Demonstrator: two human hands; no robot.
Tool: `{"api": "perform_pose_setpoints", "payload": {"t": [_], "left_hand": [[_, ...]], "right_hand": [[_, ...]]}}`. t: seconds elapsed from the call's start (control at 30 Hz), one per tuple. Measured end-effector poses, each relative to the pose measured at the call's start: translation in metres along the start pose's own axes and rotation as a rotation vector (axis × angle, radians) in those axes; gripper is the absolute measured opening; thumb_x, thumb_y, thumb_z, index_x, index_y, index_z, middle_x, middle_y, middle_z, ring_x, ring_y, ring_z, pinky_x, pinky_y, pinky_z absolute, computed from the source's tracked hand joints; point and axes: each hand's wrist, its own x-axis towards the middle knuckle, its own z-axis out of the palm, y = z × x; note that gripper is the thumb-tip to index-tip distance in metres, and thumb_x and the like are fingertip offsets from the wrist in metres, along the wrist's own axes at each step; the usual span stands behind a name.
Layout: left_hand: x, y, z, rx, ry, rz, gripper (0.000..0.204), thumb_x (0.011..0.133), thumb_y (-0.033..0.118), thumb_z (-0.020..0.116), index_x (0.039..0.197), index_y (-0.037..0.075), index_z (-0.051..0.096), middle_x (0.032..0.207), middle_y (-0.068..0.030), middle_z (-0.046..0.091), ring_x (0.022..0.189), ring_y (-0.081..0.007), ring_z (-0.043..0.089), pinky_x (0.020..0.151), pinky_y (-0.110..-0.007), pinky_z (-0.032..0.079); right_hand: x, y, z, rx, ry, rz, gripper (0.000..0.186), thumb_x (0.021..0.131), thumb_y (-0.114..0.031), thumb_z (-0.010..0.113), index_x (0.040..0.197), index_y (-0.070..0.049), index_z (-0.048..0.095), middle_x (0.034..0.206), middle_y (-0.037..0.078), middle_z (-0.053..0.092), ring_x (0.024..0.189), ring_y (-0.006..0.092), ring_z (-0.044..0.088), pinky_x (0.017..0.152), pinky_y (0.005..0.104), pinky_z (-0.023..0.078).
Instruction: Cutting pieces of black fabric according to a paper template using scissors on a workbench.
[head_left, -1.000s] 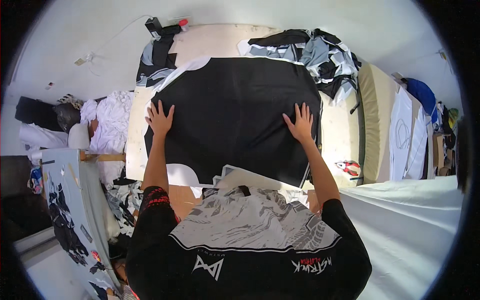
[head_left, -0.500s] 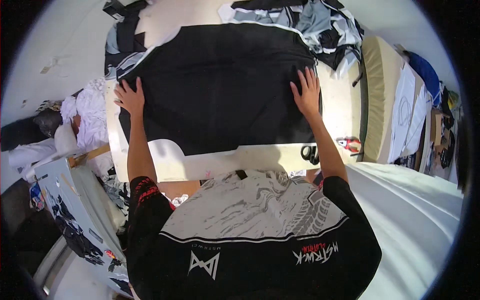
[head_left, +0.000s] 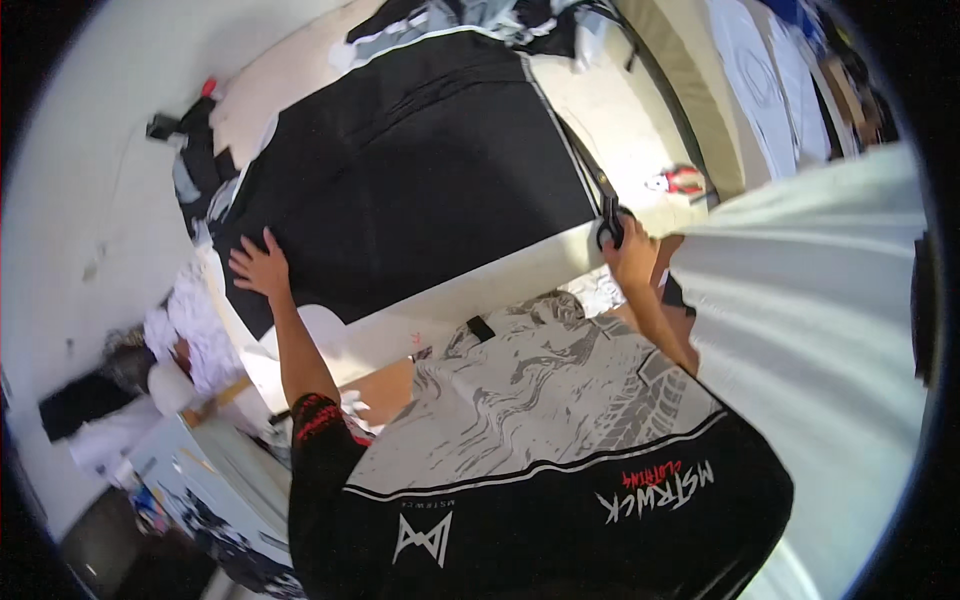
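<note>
A large piece of black fabric (head_left: 410, 180) lies spread on a pale table, with a white layer peeking out along its edges. My left hand (head_left: 260, 267) rests flat on its left end, fingers spread. Beside the right edge of the cloth, my right hand (head_left: 632, 254) grips the black handles of a pair of scissors (head_left: 612, 212). The scissor blades point away from me along that edge and appear slightly parted. Part of the right hand's fingers is hidden by the handles.
Red-handled pliers (head_left: 678, 181) lie right of the scissors. Grey, black and white fabric pieces (head_left: 480, 22) are heaped at the table's far side. A beige padded roll (head_left: 690, 80) borders the table on the right. White cloth (head_left: 195, 325) is piled on the left.
My right hand has left the fabric, come nearer to me and taken hold of the scissors. My left hand stays on the cloth's left end. The whole view has tilted.
</note>
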Motion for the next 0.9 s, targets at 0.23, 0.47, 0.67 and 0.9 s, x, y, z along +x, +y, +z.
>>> {"api": "perform_pose_setpoints", "payload": {"t": [0.23, 0.47, 0.67, 0.9], "left_hand": [[-0.033, 0.118, -0.046, -0.376, 0.057, 0.087, 0.061, 0.101, 0.052, 0.063, 0.142, 0.008, 0.062, 0.154, -0.0259, 0.05, 0.143, -0.0461, 0.046, 0.115, -0.066, 0.033], [-0.177, 0.226, -0.097, -0.753, -0.177, 0.52, 0.05, 0.095, 0.029, 0.077, 0.14, 0.009, 0.064, 0.154, -0.0215, 0.052, 0.144, -0.0445, 0.046, 0.119, -0.058, 0.034], [-0.226, 0.248, -0.122, -0.765, -0.417, 0.598, 0.06, 0.093, 0.027, 0.079, 0.148, 0.014, 0.059, 0.158, -0.0179, 0.048, 0.148, -0.0411, 0.042, 0.12, -0.056, 0.032], [-0.248, 0.249, -0.15, -0.824, -0.512, 0.427, 0.048, 0.091, 0.021, 0.079, 0.137, 0.013, 0.068, 0.153, -0.0143, 0.053, 0.138, -0.0357, 0.05, 0.108, -0.05, 0.045]], "right_hand": [[0.013, 0.056, -0.008, 0.032, -0.327, 0.1, 0.027, 0.079, -0.024, 0.071, 0.097, -0.004, 0.073, 0.091, 0.024, 0.074, 0.087, 0.0443, 0.073, 0.082, 0.052, 0.058], [-0.016, 0.06, -0.033, 0.751, -0.707, 0.307, 0.028, 0.099, -0.022, 0.076, 0.085, 0.001, 0.067, 0.065, 0.005, 0.061, 0.057, 0.0134, 0.062, 0.051, 0.0345, 0.045], [0.018, 0.106, -0.114, 0.717, -0.964, 0.316, 0.023, 0.097, -0.028, 0.08, 0.103, -0.005, 0.079, 0.059, -0.005, 0.055, 0.045, 0.0069, 0.049, 0.043, 0.0286, 0.037], [0.108, 0.072, -0.15, 0.185, -1.369, 0.065, 0.035, 0.097, -0.033, 0.08, 0.079, -0.007, 0.064, 0.059, -0.003, 0.055, 0.048, 0.0071, 0.053, 0.044, 0.0273, 0.039]]}}
